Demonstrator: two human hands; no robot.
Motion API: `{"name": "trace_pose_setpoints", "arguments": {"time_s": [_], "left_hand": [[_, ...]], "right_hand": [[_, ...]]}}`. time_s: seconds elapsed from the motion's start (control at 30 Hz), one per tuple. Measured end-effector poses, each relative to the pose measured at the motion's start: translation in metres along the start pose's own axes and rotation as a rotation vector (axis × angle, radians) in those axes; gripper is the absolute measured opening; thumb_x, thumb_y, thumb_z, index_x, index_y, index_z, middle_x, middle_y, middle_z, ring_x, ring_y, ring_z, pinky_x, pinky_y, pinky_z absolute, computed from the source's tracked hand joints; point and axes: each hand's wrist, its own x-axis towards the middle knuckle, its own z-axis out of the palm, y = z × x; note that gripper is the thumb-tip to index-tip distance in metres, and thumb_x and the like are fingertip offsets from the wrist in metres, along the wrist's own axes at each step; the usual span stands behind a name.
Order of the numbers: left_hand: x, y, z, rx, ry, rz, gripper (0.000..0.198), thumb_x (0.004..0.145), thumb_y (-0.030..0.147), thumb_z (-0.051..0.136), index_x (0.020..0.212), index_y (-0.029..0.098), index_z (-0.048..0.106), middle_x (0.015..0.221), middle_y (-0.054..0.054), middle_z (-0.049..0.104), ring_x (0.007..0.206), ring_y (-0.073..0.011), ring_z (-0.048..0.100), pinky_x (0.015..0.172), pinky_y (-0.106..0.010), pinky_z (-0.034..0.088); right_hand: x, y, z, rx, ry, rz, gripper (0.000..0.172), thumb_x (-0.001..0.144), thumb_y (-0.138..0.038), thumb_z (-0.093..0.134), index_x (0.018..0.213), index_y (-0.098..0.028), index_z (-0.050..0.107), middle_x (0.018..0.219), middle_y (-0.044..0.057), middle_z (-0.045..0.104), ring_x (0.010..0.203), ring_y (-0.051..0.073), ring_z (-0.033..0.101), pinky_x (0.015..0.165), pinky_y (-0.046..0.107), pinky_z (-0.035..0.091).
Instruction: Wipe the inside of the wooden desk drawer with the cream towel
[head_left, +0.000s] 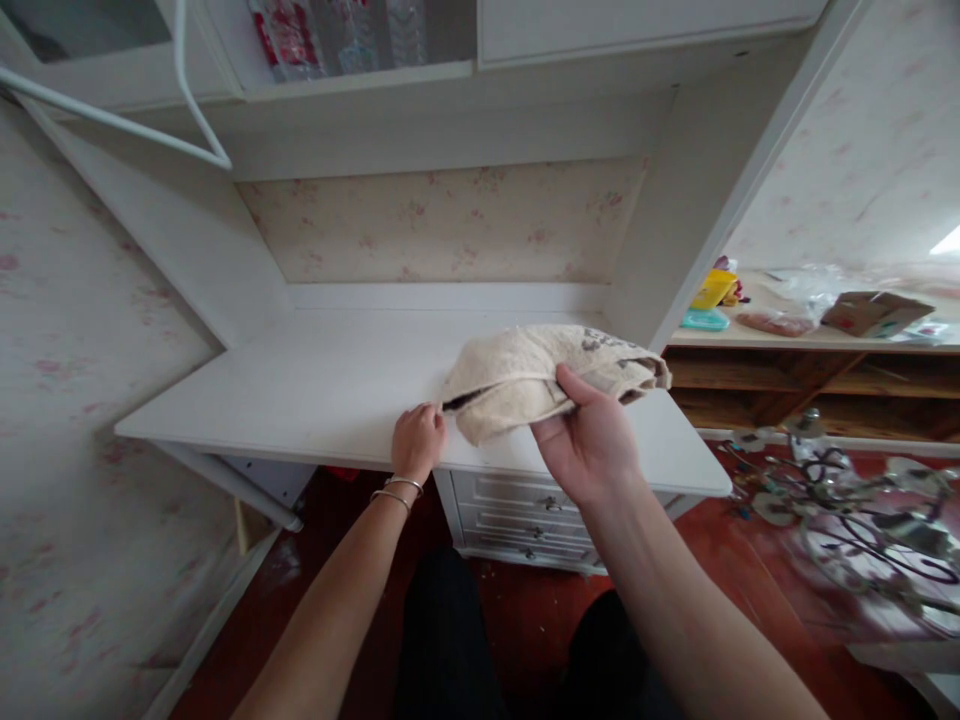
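A folded beige cloth (517, 375) with dark print near its right end is held just above the white desk (337, 350). My right hand (592, 440) grips it from the front, thumb on top and the other fingers hidden underneath. At the cloth's left corner, my left hand (420, 438) has its fingers curled closed and pinches the edge. Two thin bangles (401, 490) circle my left wrist. The cloth's folds gap open at both ends.
Overhead, a shelf (360, 80) holds clear plastic bottles, and a white bent rod (202, 155) juts in. White drawers (517, 515) stand under the desk. To the right are a low wooden shelf unit (847, 378) with bagged items and a chandelier (862, 510) on the red floor.
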Motion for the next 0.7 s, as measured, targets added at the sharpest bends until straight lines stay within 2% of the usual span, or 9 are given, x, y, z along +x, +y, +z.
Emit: {"name": "trace_pose_setpoints", "arguments": {"time_s": [0.1, 0.2, 0.27, 0.33, 0.4, 0.5, 0.57, 0.6, 0.7], "left_hand": [[-0.001, 0.0, 0.002, 0.026, 0.08, -0.016, 0.026, 0.097, 0.02, 0.045, 0.104, 0.019, 0.07, 0.104, -0.01, 0.072, 0.099, -0.0258, 0.065, 0.092, -0.037, 0.046], [0.0, -0.003, 0.006, 0.017, 0.131, -0.027, 0.025, 0.096, 0.019, 0.047, 0.111, 0.019, 0.067, 0.109, -0.008, 0.071, 0.099, -0.0249, 0.065, 0.091, -0.036, 0.047], [0.001, -0.004, 0.008, 0.013, 0.144, -0.031, 0.023, 0.095, 0.019, 0.049, 0.111, 0.019, 0.067, 0.108, -0.008, 0.071, 0.099, -0.0246, 0.065, 0.091, -0.035, 0.048], [0.001, -0.005, 0.009, 0.017, 0.14, -0.02, 0.021, 0.095, 0.019, 0.05, 0.108, 0.019, 0.067, 0.106, -0.008, 0.071, 0.098, -0.0245, 0.066, 0.09, -0.035, 0.048], [0.002, -0.006, 0.009, 0.021, 0.132, -0.013, 0.02, 0.095, 0.018, 0.05, 0.107, 0.019, 0.067, 0.105, -0.008, 0.07, 0.097, -0.0246, 0.065, 0.09, -0.035, 0.048], [0.001, -0.005, 0.008, 0.015, 0.14, -0.004, 0.021, 0.094, 0.017, 0.05, 0.11, 0.018, 0.065, 0.109, -0.009, 0.069, 0.099, -0.0247, 0.064, 0.091, -0.035, 0.047], [0.001, -0.004, 0.008, 0.007, 0.157, -0.009, 0.023, 0.096, 0.017, 0.048, 0.114, 0.018, 0.062, 0.113, -0.009, 0.067, 0.101, -0.0244, 0.064, 0.09, -0.034, 0.048], [0.0, -0.003, 0.008, 0.002, 0.168, -0.019, 0.023, 0.098, 0.018, 0.046, 0.115, 0.019, 0.061, 0.114, -0.009, 0.066, 0.1, -0.0243, 0.064, 0.089, -0.034, 0.048], [-0.002, -0.001, 0.007, -0.012, 0.195, -0.023, 0.023, 0.102, 0.022, 0.041, 0.119, 0.018, 0.057, 0.117, -0.011, 0.063, 0.099, -0.0252, 0.064, 0.085, -0.035, 0.049]], "right_hand": [[0.047, 0.029, -0.011, -0.03, 0.035, 0.013, 0.029, 0.101, -0.015, 0.042, 0.126, -0.017, 0.056, 0.103, 0.005, 0.073, 0.095, 0.016, 0.071, 0.088, 0.037, 0.06], [0.073, 0.058, -0.055, -0.188, 0.192, 0.171, 0.027, 0.097, -0.009, 0.045, 0.119, -0.021, 0.054, 0.101, 0.003, 0.07, 0.082, 0.015, 0.072, 0.081, 0.039, 0.063], [0.075, 0.069, -0.086, -0.282, 0.3, 0.264, 0.026, 0.094, -0.004, 0.047, 0.111, -0.023, 0.054, 0.096, -0.001, 0.067, 0.075, 0.015, 0.071, 0.077, 0.041, 0.064], [0.067, 0.07, -0.107, -0.293, 0.316, 0.278, 0.023, 0.091, -0.004, 0.052, 0.104, -0.023, 0.052, 0.096, -0.001, 0.066, 0.077, 0.016, 0.071, 0.076, 0.044, 0.065], [0.056, 0.061, -0.117, -0.28, 0.302, 0.278, 0.02, 0.089, -0.005, 0.054, 0.1, -0.022, 0.052, 0.096, 0.0, 0.065, 0.081, 0.019, 0.072, 0.077, 0.044, 0.065], [0.045, 0.037, -0.118, -0.368, 0.284, 0.274, 0.018, 0.086, -0.006, 0.055, 0.097, -0.02, 0.054, 0.095, 0.004, 0.067, 0.082, 0.02, 0.071, 0.076, 0.04, 0.064], [0.047, 0.019, -0.12, -0.563, 0.236, 0.178, 0.014, 0.085, -0.012, 0.06, 0.096, -0.02, 0.057, 0.096, 0.005, 0.069, 0.079, 0.018, 0.069, 0.075, 0.037, 0.062], [0.052, 0.009, -0.123, -0.708, 0.206, 0.08, 0.012, 0.084, -0.016, 0.061, 0.095, -0.02, 0.058, 0.096, 0.005, 0.069, 0.078, 0.018, 0.068, 0.075, 0.036, 0.061], [0.074, -0.016, -0.138, -1.294, 0.102, -0.323, 0.015, 0.084, -0.024, 0.061, 0.098, -0.021, 0.062, 0.102, 0.006, 0.069, 0.09, 0.021, 0.065, 0.087, 0.042, 0.055]]}}
